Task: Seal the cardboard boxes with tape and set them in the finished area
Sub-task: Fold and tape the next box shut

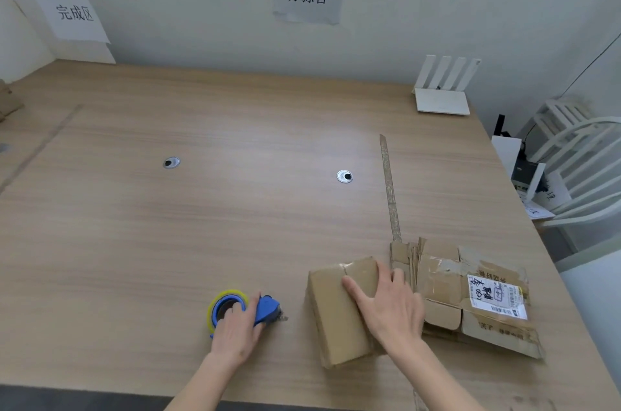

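Near the front edge of the wood-grain table (235,209), my right hand (389,306) lies flat with straight fingers on a small brown cardboard box (336,313) beside flattened cartons (470,296) bearing a printed label, while my left hand (235,331) grips the blue tape dispenser (265,308) with its yellow-rimmed roll.

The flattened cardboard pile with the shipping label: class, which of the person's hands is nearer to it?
Right. The right hand rests on the small box directly beside the pile. The left hand grips the tape dispenser farther left, beyond the box.
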### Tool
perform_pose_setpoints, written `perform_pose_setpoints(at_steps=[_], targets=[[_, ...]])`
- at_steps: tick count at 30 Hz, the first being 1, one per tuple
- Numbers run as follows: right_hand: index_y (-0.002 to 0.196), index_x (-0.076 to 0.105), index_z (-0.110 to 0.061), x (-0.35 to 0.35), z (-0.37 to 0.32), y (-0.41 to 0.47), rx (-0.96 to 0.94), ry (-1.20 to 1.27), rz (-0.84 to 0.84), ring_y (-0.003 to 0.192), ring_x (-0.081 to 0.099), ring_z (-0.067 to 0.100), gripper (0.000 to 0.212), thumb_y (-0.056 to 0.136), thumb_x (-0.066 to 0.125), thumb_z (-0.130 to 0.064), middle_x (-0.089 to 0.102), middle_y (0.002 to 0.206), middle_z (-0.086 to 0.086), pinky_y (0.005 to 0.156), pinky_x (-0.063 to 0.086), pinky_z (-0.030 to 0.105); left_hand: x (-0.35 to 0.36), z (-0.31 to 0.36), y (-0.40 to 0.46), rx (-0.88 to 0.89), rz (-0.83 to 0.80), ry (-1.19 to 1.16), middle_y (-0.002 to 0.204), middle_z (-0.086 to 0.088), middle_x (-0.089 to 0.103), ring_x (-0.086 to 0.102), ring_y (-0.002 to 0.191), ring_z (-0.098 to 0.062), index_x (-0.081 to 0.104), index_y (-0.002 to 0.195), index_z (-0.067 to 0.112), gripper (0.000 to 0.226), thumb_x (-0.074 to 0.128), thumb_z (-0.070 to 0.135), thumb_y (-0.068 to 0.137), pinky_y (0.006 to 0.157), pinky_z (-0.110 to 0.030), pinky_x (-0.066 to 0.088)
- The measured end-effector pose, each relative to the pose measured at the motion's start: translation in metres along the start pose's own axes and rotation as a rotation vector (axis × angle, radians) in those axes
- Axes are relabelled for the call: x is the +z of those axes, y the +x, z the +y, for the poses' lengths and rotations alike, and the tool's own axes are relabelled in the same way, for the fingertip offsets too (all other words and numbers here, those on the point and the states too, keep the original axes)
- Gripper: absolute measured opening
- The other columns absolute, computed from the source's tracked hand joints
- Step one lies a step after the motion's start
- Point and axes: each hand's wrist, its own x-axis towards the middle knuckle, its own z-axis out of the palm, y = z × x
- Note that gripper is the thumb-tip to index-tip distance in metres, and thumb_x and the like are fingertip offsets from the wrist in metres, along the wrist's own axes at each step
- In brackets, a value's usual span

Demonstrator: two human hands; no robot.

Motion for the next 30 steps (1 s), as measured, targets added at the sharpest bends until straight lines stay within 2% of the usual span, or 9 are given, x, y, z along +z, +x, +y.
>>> perform_pose_setpoints(at_steps=[3,5,7,10,13,16,21,26,30], targets=[[0.158,0.015,-0.036,-0.002,0.015,-0.001,-0.033,0.071,-0.038,0.102,0.065,0.023,0.090,0.084,0.023,-0.087,0.044,0.133,0.000,0.077,0.053,0.036,0.004,-0.001,-0.002,-0.002,0.009,-0.007,0.112,-0.004,0.049,0.054,0.095,-0.020,0.005,0.160,0.031,0.070,0.040,0.051,0.102,0.068,-0.030,0.042],[0.159,0.013,-0.037,-0.002,0.025,0.001,-0.184,0.131,0.006,0.122,0.057,0.022,0.084,0.090,0.034,-0.080,0.031,0.151,-0.002,0.093,0.052,0.038,0.004,-0.003,-0.002,-0.015,0.000,0.018,0.113,-0.003,0.053,0.052,0.091,-0.019,0.004,0.160,0.030,0.073,0.041,0.054,0.101,0.068,-0.030,0.041],[0.157,0.019,-0.038,-0.004,0.030,0.011,-0.390,0.143,-0.010,0.146,0.032,0.017,0.074,0.094,0.037,-0.073,0.020,0.162,-0.007,0.119,0.032,0.037,-0.003,0.000,-0.001,-0.048,0.009,0.100,0.117,-0.004,0.057,0.057,0.097,-0.022,0.007,0.160,0.027,0.077,0.044,0.054,0.098,0.071,-0.031,0.042],[0.147,0.036,-0.039,-0.010,0.026,0.034,-0.497,0.191,-0.229,0.154,0.012,0.009,0.060,0.095,0.048,-0.066,0.033,0.158,-0.013,0.126,0.010,0.037,-0.027,0.020,-0.002,-0.050,0.112,0.088,0.123,-0.004,0.061,0.059,0.108,-0.025,0.021,0.158,0.022,0.073,0.050,0.043,0.095,0.083,-0.032,0.045],[0.138,0.045,-0.040,-0.022,0.018,0.060,-0.454,0.174,-0.403,0.145,0.034,0.014,0.060,0.085,0.062,-0.065,0.046,0.147,-0.011,0.119,0.026,0.038,-0.047,0.051,-0.009,0.174,0.292,-0.166,0.137,0.003,0.054,0.055,0.119,-0.021,0.031,0.155,0.024,0.064,0.051,0.041,0.097,0.092,-0.031,0.046],[0.145,0.041,-0.040,-0.029,0.013,0.068,-0.433,0.086,-0.525,0.139,0.042,0.019,0.069,0.085,0.057,-0.069,0.044,0.150,-0.007,0.116,0.032,0.041,-0.061,0.084,-0.026,0.375,0.310,-0.406,0.145,0.016,0.042,0.044,0.132,-0.005,0.035,0.151,0.037,0.061,0.040,0.061,0.095,0.100,-0.026,0.043],[0.157,0.024,-0.040,-0.020,0.025,0.028,-0.444,0.210,-0.098,0.150,0.027,0.018,0.066,0.098,0.038,-0.066,0.020,0.165,-0.009,0.122,0.025,0.039,-0.059,0.109,-0.047,0.455,0.172,-0.499,0.162,0.024,0.005,0.018,0.145,0.003,0.020,0.152,0.055,0.078,0.052,0.075,0.083,0.112,-0.030,0.036],[0.159,-0.006,-0.043,0.009,0.047,-0.013,-0.553,0.148,-0.153,0.150,-0.026,0.003,0.074,0.099,0.027,-0.070,-0.028,0.163,-0.017,0.127,-0.004,0.035,-0.060,0.113,-0.043,0.420,0.105,-0.449,0.162,0.029,0.000,0.021,0.147,0.001,0.010,0.147,0.066,0.078,0.052,0.078,0.083,0.110,-0.035,0.040],[0.156,-0.016,-0.043,0.016,0.040,-0.011,-0.520,0.102,-0.125,0.146,-0.034,0.003,0.072,0.100,0.019,-0.071,-0.035,0.160,-0.017,0.125,-0.007,0.034,-0.063,0.112,-0.034,0.410,0.057,-0.438,0.163,0.028,0.000,0.023,0.147,-0.001,0.008,0.147,0.067,0.077,0.050,0.078,0.083,0.107,-0.033,0.042]])
